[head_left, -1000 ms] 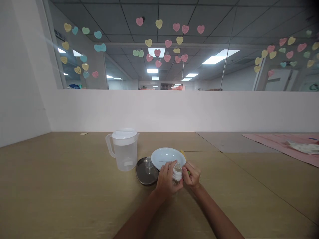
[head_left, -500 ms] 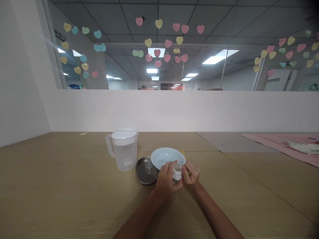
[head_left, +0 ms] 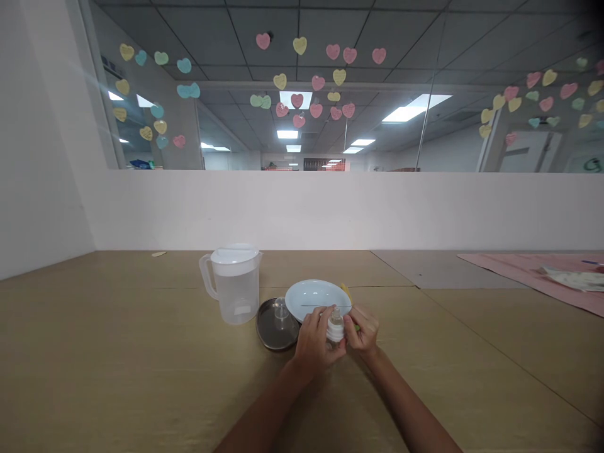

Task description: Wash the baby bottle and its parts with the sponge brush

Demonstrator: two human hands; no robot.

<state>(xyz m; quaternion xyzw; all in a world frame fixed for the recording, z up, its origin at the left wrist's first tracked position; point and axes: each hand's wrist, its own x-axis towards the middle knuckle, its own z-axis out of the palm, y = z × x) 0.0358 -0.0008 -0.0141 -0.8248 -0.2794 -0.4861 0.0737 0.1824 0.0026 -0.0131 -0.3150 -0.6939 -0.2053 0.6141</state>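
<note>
My left hand [head_left: 315, 340] is wrapped round a small bottle with a white collar and a clear nipple-like top [head_left: 335, 326]. The bottle stands upright, its lower part partly hidden by fingers. My right hand [head_left: 362, 328] is closed at the bottle's right side, fingertips against the white collar; something green shows by its fingers, too small to make out. Just behind my hands is a white bowl [head_left: 314, 292] with a thin dark line across it. A yellow item [head_left: 346, 292] pokes out beyond the bowl's right rim.
Left of the bowl, a dark metal tray [head_left: 272, 338] holds a clear cap [head_left: 280, 307]. A lidded translucent pitcher [head_left: 239, 292] stands farther left. Pink cloth [head_left: 523, 269] lies at the far right with a white item [head_left: 573, 279]. A wall rises behind the table.
</note>
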